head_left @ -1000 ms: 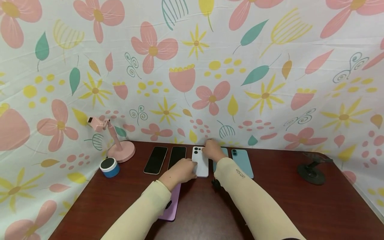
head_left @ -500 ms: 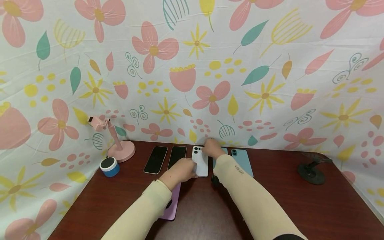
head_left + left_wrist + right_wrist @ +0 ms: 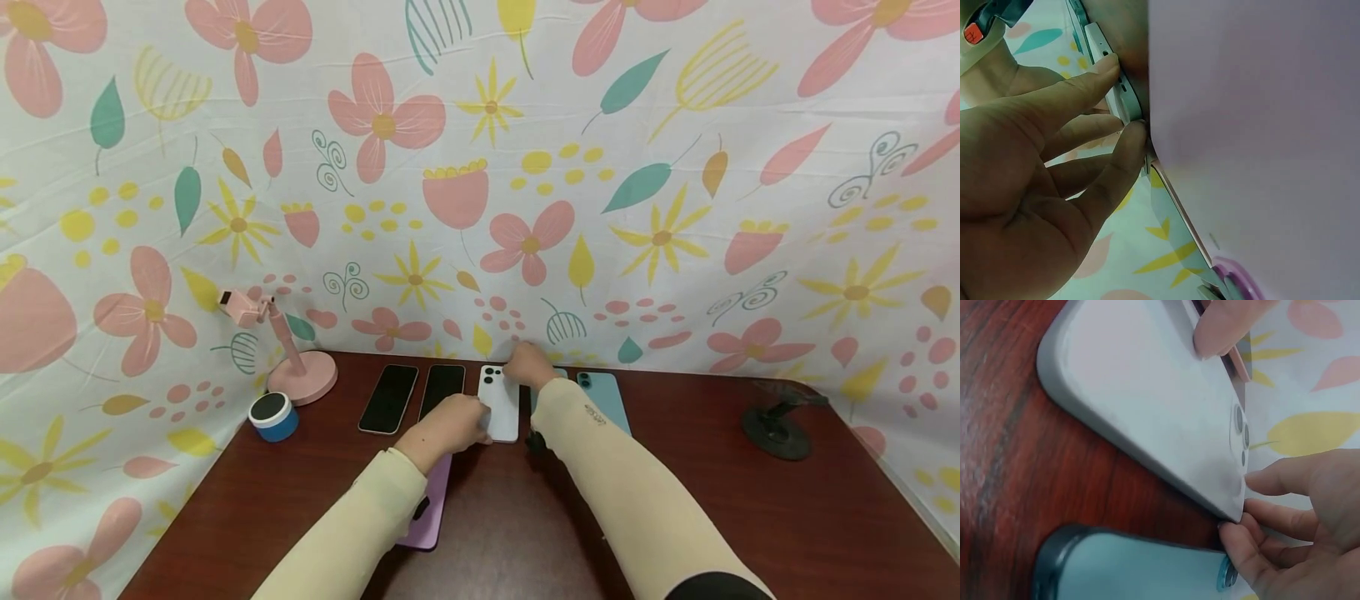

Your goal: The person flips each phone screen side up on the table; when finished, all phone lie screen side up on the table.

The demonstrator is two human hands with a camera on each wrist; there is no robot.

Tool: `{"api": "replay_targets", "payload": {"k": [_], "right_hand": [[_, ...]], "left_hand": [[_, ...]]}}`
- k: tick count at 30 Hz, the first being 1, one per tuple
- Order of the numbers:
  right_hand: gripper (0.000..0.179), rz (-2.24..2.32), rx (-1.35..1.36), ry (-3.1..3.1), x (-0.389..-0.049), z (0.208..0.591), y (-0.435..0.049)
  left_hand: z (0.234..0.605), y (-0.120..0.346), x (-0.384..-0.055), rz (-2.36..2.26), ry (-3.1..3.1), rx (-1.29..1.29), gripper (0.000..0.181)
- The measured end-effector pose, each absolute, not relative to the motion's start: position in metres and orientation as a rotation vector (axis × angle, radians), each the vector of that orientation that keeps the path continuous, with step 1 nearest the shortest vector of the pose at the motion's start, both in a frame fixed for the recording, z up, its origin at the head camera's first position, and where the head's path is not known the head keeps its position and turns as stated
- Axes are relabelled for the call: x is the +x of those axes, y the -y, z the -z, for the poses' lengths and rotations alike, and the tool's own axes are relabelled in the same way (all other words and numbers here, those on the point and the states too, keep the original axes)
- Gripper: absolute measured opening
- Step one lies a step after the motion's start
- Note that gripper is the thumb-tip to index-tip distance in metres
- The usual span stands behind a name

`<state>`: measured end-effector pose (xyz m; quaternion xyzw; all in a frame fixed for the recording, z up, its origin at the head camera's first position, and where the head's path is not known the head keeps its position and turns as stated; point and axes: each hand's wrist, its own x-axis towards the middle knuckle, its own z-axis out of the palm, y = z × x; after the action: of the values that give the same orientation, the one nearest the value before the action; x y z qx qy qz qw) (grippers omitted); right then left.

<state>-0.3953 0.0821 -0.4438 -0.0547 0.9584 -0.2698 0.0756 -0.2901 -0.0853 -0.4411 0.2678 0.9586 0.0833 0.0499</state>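
A white phone (image 3: 505,410) lies on the dark red-brown worktop (image 3: 810,525), near the middle of the far edge, with its round camera lenses facing up. A person in cream sleeves has both hands on it. The left hand (image 3: 452,423) is at the near left corner, and its fingers are bent, with the tips pinching the phone by the end with the little holes. The right hand (image 3: 531,364) is at the far right corner, and its curled fingers and thumb pinch that corner by the lenses. To the left, along the far edge, are a phone with a black screen (image 3: 388,400) and another black-screened phone (image 3: 442,388), partly behind the left hand. To the right are a teal phone (image 3: 1141,569), mostly under the right arm, and a light blue phone (image 3: 606,398). A flat purple device (image 3: 429,512) is partly hidden by the left arm, closer to the near edge. By the far left corner stands a pink stand (image 3: 302,377), with a blue jar (image 3: 273,417) just beside it, at the left edge. A black stand (image 3: 778,433) sits near the far right corner. Behind it all hangs a flowery cloth (image 3: 525,167).
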Motion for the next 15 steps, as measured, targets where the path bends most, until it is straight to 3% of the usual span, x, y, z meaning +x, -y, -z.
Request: {"api": "replay_targets", "payload": {"k": [4, 7, 15], "right_hand": [[0.016, 0.825, -0.162, -2.856, -0.3932, 0.4402, -0.0825], [0.017, 0.826, -0.162, -2.851, -0.3938, 0.4401, -0.0824], [0.045, 0.845, -0.168, -2.863, -0.399, 0.4449, -0.082]], "left_hand": [[0.4423, 0.087, -0.2916, -0.246, -2.911, 0.823, 0.02], [0.4425, 0.0883, -0.292, -0.248, -2.898, 0.834, 0.021], [0.4392, 0.0917, -0.2907, -0.26, -2.852, 0.861, 0.022]]}}
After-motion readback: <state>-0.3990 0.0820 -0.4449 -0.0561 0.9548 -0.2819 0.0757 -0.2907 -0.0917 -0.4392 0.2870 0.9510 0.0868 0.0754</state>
